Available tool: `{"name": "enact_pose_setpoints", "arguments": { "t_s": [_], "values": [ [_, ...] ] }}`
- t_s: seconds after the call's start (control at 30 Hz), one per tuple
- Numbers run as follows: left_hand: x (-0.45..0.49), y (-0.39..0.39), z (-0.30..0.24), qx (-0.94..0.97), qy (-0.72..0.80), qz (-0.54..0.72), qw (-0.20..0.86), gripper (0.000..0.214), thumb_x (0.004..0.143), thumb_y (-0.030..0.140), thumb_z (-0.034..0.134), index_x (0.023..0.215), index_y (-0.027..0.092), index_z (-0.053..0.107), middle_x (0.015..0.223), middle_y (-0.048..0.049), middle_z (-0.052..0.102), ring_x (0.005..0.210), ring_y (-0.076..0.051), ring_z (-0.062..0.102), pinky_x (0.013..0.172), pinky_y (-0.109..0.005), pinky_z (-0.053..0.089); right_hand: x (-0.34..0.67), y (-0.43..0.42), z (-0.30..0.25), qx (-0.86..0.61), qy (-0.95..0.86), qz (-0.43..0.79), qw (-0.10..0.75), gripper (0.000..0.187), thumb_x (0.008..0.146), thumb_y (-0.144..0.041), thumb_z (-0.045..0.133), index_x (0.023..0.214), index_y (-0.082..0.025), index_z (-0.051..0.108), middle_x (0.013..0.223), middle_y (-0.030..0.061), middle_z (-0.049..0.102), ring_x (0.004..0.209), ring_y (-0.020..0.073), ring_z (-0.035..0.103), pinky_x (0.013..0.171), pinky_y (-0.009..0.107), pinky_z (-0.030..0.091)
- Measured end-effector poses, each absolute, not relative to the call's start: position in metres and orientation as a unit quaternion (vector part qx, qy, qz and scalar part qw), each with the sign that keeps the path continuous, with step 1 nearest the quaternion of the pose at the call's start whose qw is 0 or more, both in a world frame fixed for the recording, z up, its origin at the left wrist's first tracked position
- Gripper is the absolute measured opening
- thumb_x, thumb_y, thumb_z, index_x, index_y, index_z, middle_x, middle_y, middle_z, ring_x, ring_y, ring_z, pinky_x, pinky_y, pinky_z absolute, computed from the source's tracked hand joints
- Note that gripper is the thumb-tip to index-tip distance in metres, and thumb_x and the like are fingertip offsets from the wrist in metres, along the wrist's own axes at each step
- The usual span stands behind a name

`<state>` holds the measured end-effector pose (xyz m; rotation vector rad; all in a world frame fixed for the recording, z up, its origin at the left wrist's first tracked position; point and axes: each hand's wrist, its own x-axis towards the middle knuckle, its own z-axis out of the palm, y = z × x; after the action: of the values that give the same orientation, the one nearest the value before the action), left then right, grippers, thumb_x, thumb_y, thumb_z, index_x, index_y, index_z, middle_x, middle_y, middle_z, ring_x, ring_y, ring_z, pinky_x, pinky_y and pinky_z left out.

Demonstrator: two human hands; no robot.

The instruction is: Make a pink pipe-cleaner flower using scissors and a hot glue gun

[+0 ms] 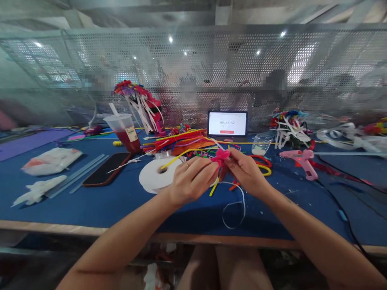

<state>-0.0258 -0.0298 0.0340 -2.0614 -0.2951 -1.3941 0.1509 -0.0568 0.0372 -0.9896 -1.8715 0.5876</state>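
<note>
Both my hands meet over the middle of the blue table (99, 201). My left hand (190, 179) and my right hand (246, 171) pinch a small pink pipe-cleaner flower (220, 156) between their fingertips. A yellow pipe-cleaner stem (214, 187) hangs down from the flower between the hands. A thin white ribbon (238, 207) trails from the hands in a loop on the table. A white ribbon spool (157, 175) lies just behind my left hand.
A pile of coloured pipe cleaners (178, 141) lies behind the hands, with a tablet showing a timer (227, 123). A pink glue gun (300, 161) and its cable lie to the right. A phone (105, 169), a red drink cup (125, 133) and wrappers sit left.
</note>
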Motion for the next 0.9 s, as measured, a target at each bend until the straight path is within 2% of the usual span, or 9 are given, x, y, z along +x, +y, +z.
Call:
{"name": "enact_pose_setpoints", "arguments": {
  "t_s": [0.2, 0.43, 0.9],
  "values": [
    [-0.0261, -0.0245, 0.0311, -0.787, -0.128, -0.530, 0.288, 0.011, 0.077, 0.015, 0.065, 0.087, 0.015, 0.060, 0.074, -0.0022, 0.066, 0.069, -0.010, 0.062, 0.066, -0.019, 0.050, 0.1502, -0.0570, 0.0344, -0.387, -0.750, 0.294, 0.448, 0.025, 0.096, -0.039, 0.034, 0.086, -0.020, 0.048, 0.059, -0.0013, 0.064, 0.049, 0.0078, 0.050, 0.048, 0.020, 0.033],
    [-0.0246, -0.0261, 0.0305, -0.784, -0.135, -0.538, 0.280, 0.011, 0.074, 0.013, 0.066, 0.080, 0.016, 0.057, 0.069, 0.0002, 0.063, 0.064, -0.009, 0.060, 0.060, -0.018, 0.048, 0.1508, -0.0522, 0.0287, -0.378, -0.727, 0.353, 0.451, 0.031, 0.093, -0.048, 0.035, 0.088, -0.021, 0.047, 0.060, -0.0023, 0.061, 0.047, 0.0083, 0.051, 0.044, 0.020, 0.033],
    [-0.0242, -0.0239, 0.0366, -0.767, -0.127, -0.555, 0.296, 0.018, 0.066, 0.014, 0.072, 0.073, 0.018, 0.056, 0.066, -0.0012, 0.060, 0.066, -0.015, 0.053, 0.060, -0.028, 0.049, 0.1495, -0.0507, 0.0361, -0.349, -0.708, 0.415, 0.453, 0.030, 0.092, -0.047, 0.038, 0.082, -0.020, 0.044, 0.056, -0.0002, 0.066, 0.040, 0.0057, 0.034, 0.040, 0.019, 0.024]
  ]
}}
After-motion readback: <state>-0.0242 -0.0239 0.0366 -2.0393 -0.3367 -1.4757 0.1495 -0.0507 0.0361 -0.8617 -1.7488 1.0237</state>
